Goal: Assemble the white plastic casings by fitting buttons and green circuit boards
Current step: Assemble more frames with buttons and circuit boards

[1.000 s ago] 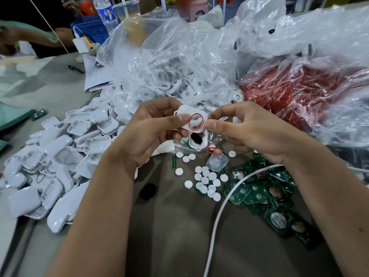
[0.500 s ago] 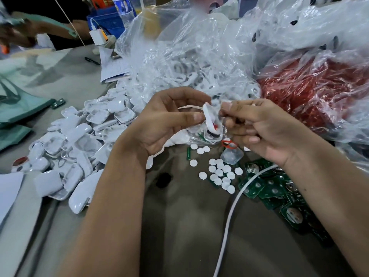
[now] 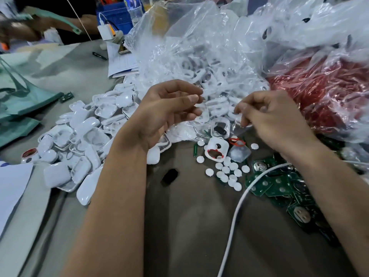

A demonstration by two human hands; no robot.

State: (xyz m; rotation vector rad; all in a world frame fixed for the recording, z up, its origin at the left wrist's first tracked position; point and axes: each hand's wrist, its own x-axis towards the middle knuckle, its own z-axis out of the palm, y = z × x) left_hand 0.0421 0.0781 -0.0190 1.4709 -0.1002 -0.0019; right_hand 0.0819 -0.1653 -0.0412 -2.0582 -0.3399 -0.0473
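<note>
White casings (image 3: 79,134) lie heaped on the grey table (image 3: 199,226) to the left of both hands, and more show through the clear plastic bag (image 3: 189,62) behind the hands. One casing with a red-rimmed opening (image 3: 216,149) lies loose on the table in front of that bag, between the two wrists and touched by neither hand. Just beside it sits a scatter of small white round buttons (image 3: 227,170), and to their right a pile of green circuit boards (image 3: 279,184) spreads under the right forearm.

The left hand (image 3: 165,112) hovers above the bag's edge with fingers loosely curved and thumb near the fingertips; it holds nothing that can be made out. The right hand (image 3: 273,116) has its fingers curled inward against the bag; whether they pinch a small part cannot be told, as that spot is blurred.

A white cable (image 3: 237,208) runs across the table from the lower middle up over the circuit boards toward the right wrist. A small black piece (image 3: 169,176) lies alone on the table below the left wrist. A bag of red material (image 3: 329,92) crowds the right side. Papers (image 3: 121,60) and a blue basket (image 3: 115,15) sit at the far edge, where another person's arm (image 3: 30,25) is blurred.
</note>
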